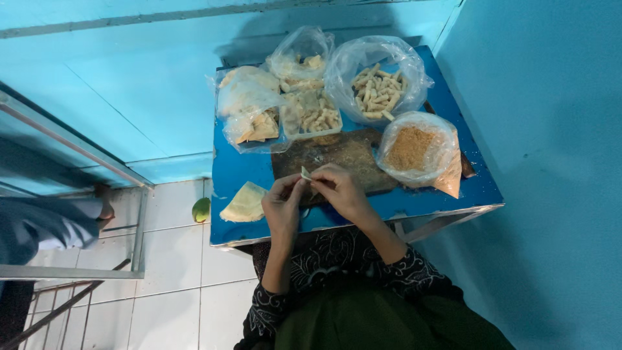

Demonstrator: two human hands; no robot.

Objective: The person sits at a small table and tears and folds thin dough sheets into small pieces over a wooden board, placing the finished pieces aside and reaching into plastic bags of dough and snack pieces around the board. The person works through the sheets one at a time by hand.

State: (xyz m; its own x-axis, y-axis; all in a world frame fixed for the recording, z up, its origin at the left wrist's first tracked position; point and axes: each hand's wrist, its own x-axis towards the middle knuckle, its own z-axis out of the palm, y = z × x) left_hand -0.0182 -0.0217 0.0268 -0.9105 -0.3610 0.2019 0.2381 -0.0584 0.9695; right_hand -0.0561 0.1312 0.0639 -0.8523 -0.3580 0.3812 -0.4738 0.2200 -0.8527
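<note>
Pale pastry wrapper [306, 174] pinched between both hands above the dark cutting board [343, 155].
Left hand [283, 206] and right hand [341, 189] had fingertips pressed on it; folded wrappers [245, 203], a breadcrumb bag [414, 149] and a bag of rolled sticks [377, 91] lay on the blue table [240, 170].

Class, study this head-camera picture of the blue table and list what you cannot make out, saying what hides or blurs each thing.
1. Pale wrapper: mostly hidden by the left hand and right hand; any filling cannot be seen.
2. Dark board: near edge covered by both hands.
3. Folded pieces under the crumpled bag: blurred by glare on the plastic.
4. Green object on the floor: part-hidden by the table edge, too small to identify.
</note>
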